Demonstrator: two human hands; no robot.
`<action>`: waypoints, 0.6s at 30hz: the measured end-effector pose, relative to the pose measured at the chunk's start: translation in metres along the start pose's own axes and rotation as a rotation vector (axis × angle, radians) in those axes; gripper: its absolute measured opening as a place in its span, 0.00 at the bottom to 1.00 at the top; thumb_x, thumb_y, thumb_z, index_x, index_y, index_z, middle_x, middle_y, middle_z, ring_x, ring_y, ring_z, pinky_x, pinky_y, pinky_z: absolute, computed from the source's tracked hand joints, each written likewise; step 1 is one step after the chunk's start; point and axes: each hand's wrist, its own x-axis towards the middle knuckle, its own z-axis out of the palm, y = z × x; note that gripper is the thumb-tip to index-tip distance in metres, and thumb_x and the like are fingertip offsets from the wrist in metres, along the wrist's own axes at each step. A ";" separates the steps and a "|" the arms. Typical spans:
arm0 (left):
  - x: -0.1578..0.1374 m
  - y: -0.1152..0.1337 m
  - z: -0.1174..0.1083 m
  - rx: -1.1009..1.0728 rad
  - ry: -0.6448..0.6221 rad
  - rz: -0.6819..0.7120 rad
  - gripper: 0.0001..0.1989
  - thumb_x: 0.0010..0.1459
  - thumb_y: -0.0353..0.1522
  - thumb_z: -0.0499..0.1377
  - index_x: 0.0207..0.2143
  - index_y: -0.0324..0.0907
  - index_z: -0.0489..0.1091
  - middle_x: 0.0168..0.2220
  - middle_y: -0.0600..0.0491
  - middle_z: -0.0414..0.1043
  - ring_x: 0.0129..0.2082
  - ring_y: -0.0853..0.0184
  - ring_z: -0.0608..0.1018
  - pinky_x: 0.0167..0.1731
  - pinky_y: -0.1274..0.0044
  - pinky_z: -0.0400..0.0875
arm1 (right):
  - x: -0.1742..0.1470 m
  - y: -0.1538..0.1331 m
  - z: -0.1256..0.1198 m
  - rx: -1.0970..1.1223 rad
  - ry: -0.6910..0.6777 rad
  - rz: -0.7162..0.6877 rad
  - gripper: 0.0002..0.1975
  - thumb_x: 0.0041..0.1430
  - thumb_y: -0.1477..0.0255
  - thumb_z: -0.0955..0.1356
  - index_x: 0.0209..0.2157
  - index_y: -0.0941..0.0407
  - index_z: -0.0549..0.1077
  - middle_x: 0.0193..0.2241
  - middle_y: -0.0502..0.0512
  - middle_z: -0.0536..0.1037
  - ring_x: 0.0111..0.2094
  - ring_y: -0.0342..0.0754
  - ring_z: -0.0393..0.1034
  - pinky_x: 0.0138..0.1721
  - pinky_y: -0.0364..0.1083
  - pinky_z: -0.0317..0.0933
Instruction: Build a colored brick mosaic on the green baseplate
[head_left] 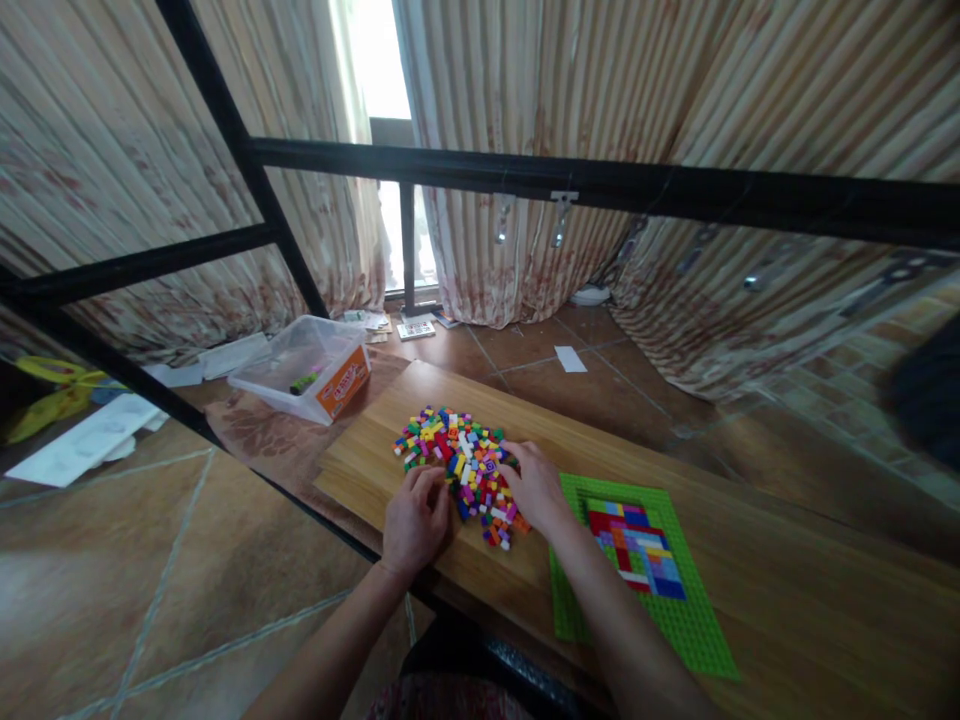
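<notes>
A heap of small multicoloured toy bricks [474, 455] lies on the wooden tabletop [600, 435]. My left hand [417, 515] rests at the near left edge of the heap, its fingers curled together; whatever they may hold is hidden. On the heap's right side, my right hand [534, 488] touches the bricks with its fingers apart. Right of that hand lies a green baseplate [686, 610], partly covered by my right forearm. Built onto the plate is a block of red, blue, white, yellow and purple bricks [637, 545].
A clear plastic box [277, 385] with an orange label stands beyond the table's left end, a few things inside. Black metal bars [450, 165] cross in front of striped curtains [540, 90]. Papers [570, 359] and a yellow bag [56, 390] lie on the tiled floor.
</notes>
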 end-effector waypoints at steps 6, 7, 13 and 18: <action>0.000 0.000 0.000 0.010 -0.009 0.007 0.10 0.61 0.32 0.54 0.44 0.44 0.71 0.45 0.49 0.74 0.42 0.64 0.78 0.41 0.74 0.74 | 0.001 0.003 0.000 0.113 0.006 0.047 0.17 0.57 0.77 0.64 0.47 0.55 0.75 0.38 0.55 0.78 0.40 0.48 0.71 0.47 0.47 0.61; 0.000 0.000 0.000 0.009 -0.008 0.004 0.10 0.61 0.32 0.54 0.43 0.44 0.71 0.45 0.49 0.74 0.42 0.64 0.78 0.41 0.73 0.74 | -0.001 0.005 -0.001 0.143 0.023 0.054 0.17 0.56 0.78 0.64 0.46 0.56 0.75 0.38 0.55 0.78 0.40 0.47 0.72 0.47 0.47 0.62; 0.001 0.001 -0.003 -0.113 0.036 -0.008 0.09 0.61 0.32 0.54 0.42 0.43 0.71 0.44 0.49 0.73 0.40 0.66 0.78 0.40 0.74 0.73 | -0.018 0.016 -0.007 0.510 0.194 0.174 0.17 0.49 0.73 0.68 0.43 0.57 0.77 0.36 0.55 0.80 0.35 0.48 0.73 0.43 0.50 0.66; 0.000 0.021 -0.010 -0.304 0.088 -0.038 0.10 0.60 0.33 0.55 0.43 0.42 0.71 0.41 0.49 0.73 0.34 0.68 0.75 0.37 0.75 0.72 | -0.047 0.001 -0.010 0.997 0.286 0.316 0.15 0.42 0.67 0.75 0.36 0.55 0.79 0.34 0.53 0.81 0.34 0.47 0.73 0.39 0.48 0.67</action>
